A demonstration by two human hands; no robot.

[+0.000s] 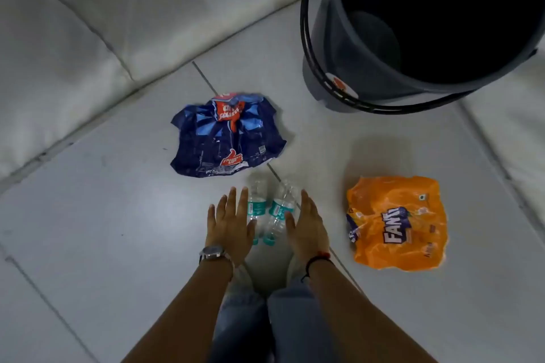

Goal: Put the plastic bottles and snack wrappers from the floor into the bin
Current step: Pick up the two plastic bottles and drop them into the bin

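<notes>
Count on the floor [118, 215]: two plastic bottles, two wrappers, one bin.

The left bottle [256, 206] and right bottle [280, 212] are clear, thin-walled and ribbed, each with a teal label band and a teal cap pointing toward me. They lie side by side between my hands, caps close together, bodies splaying slightly apart at the far end.

My left hand [228, 227] is flat, fingers spread, empty, its thumb side just beside the left bottle; whether it touches, I cannot tell. A metal watch [211, 252] sits on that wrist. My right hand [306, 230] is also spread and empty, thumb against the right bottle's side. A dark thread band [317, 261] circles that wrist.

The blue wrapper [227, 138] is crinkled glossy film with a red logo, lying flattened beyond the bottles. The orange wrapper [398, 224] is creased glossy film, roughly square, to my right, well apart from the bottles.

The bin [324, 68] is round, dark grey plastic, with a thin hoop handle, standing upright at upper right. The floor is smooth pale tile with dark grout lines.
</notes>
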